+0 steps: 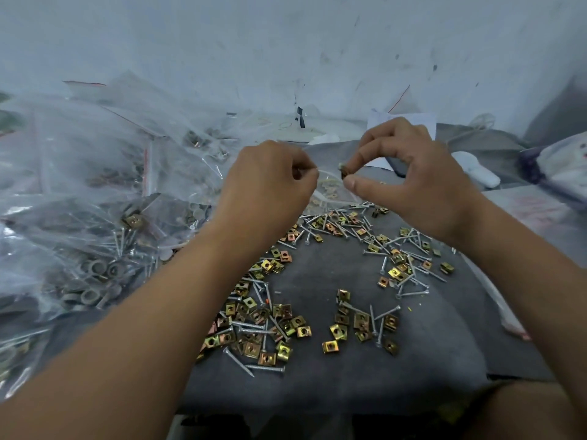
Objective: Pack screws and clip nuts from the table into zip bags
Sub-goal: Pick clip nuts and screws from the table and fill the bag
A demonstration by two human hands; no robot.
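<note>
Gold clip nuts (287, 323) and silver screws (251, 328) lie scattered over the dark grey table (333, 274). My left hand (270, 182) pinches the rim of a small clear zip bag (330, 188), which hangs between both hands with a few clip nuts inside. My right hand (409, 173) holds a clip nut (344, 171) between thumb and forefinger at the bag's mouth. A second loose spread of clip nuts and screws (397, 258) lies under my right wrist.
A big heap of filled clear zip bags (95, 192) with screws, washers and nuts covers the left side. At the back right lie white paper (403, 122), a white object (476, 169) and a patterned bag (559, 173). A wall rises behind.
</note>
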